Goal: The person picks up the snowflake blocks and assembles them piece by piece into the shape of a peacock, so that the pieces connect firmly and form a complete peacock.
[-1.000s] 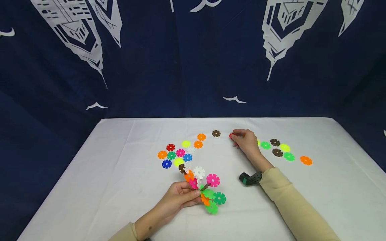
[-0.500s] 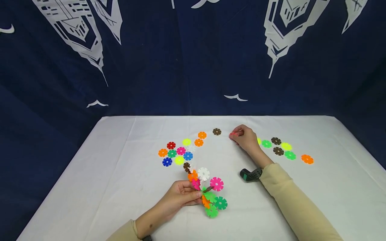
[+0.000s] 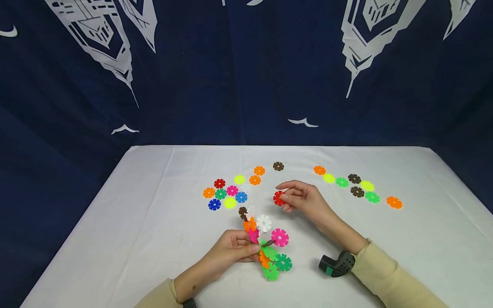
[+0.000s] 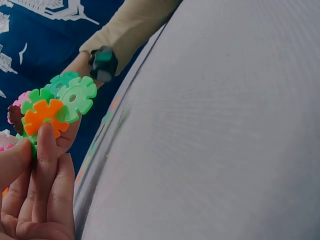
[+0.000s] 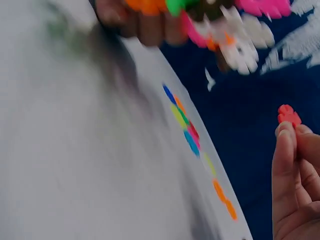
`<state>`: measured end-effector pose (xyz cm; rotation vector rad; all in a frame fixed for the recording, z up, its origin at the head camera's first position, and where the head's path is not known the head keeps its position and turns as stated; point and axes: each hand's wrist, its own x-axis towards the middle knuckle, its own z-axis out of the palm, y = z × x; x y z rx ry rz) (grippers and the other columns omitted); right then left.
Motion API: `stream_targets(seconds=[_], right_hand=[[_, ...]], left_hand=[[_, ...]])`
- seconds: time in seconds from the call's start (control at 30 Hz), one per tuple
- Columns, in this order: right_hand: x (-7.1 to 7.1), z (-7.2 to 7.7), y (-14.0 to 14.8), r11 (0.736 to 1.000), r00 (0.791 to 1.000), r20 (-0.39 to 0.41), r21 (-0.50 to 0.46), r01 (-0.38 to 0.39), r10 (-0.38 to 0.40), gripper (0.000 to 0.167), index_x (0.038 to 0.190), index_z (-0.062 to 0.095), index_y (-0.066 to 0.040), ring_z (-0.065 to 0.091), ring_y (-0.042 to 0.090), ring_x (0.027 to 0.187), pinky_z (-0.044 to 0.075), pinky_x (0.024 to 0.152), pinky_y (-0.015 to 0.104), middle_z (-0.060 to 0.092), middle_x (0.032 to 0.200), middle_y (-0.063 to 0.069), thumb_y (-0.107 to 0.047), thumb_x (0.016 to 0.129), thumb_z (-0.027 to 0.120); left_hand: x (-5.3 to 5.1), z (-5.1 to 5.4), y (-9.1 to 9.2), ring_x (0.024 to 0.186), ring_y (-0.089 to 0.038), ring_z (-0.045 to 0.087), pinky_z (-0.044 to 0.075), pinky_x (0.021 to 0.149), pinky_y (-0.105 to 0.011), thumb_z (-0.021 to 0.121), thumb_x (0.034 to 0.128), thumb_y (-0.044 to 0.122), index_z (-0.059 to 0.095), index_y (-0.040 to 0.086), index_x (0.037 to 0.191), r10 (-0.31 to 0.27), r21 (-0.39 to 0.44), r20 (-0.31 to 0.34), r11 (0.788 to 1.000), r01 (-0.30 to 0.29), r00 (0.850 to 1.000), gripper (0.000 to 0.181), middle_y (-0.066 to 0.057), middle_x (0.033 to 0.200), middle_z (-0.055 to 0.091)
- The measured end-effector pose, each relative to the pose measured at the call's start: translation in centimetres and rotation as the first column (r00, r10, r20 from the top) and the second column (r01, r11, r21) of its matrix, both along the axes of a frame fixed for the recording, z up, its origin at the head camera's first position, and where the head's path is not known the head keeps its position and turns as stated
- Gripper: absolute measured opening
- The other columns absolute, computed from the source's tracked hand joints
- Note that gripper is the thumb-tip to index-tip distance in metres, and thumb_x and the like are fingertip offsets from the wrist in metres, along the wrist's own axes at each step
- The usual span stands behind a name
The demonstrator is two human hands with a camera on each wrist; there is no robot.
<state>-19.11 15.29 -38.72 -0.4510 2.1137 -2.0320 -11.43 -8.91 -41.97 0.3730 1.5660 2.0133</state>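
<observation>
My left hand (image 3: 235,249) pinches a chain of joined notched plastic discs between thumb and fingers, held above the table. Its pieces include a pink disc (image 3: 280,237), a white disc (image 3: 263,223), a teal disc (image 3: 283,262) and a light green disc (image 4: 77,98). An orange disc (image 4: 45,118) in the chain sits just above the fingertips in the left wrist view. My right hand (image 3: 305,200) pinches a single red disc (image 3: 279,198) by its edge, up and to the right of the chain, apart from it. In the right wrist view this red disc (image 5: 288,115) appears nearly edge-on.
Loose discs lie on the white table (image 3: 154,239): a cluster around a green disc (image 3: 221,193) at centre left, a brown disc (image 3: 278,166) at the back, and a row with a yellow disc (image 3: 367,185) to the right. A dark patterned curtain (image 3: 231,77) hangs behind.
My right hand has lifted the red disc from the back of the table and brought it nearer, toward the chain. An orange disc at the back right is uncovered. The left hand shifts slightly right.
</observation>
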Motion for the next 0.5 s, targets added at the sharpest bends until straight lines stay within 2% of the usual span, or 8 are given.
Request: stream_targets(seconds=[0.2,0.5], right_hand=[[2.0,0.4,-1.6,0.997,0.998,0.007,-0.052,-0.062,0.062,0.018,0.103,0.059,0.008,0.057,0.015,0.059,0.054,0.06,0.027,0.062,0.076,0.009,0.0,0.088,0.062],[2.4,0.0,-1.8,0.995,0.993,-0.075,-0.035,-0.097,0.094,0.015,0.102,0.062,0.009,0.056,0.014,0.059,0.052,0.058,0.025,0.061,0.073,0.007,0.002,0.088,0.06]], left_hand=[[-0.1,0.0,0.1,0.071,-0.015,0.066,0.053,0.078,-0.035,0.063,0.0873,0.001,0.056,-0.018,0.095,-0.032,-0.038,-0.036,0.999,0.03,0.999,0.022,-0.008,0.08,0.067],[0.0,0.1,0.1,0.071,-0.014,0.065,0.053,0.078,-0.036,0.061,0.0892,0.001,0.055,-0.02,0.096,-0.042,-0.037,-0.062,0.999,0.039,0.997,0.023,-0.007,0.08,0.067]])
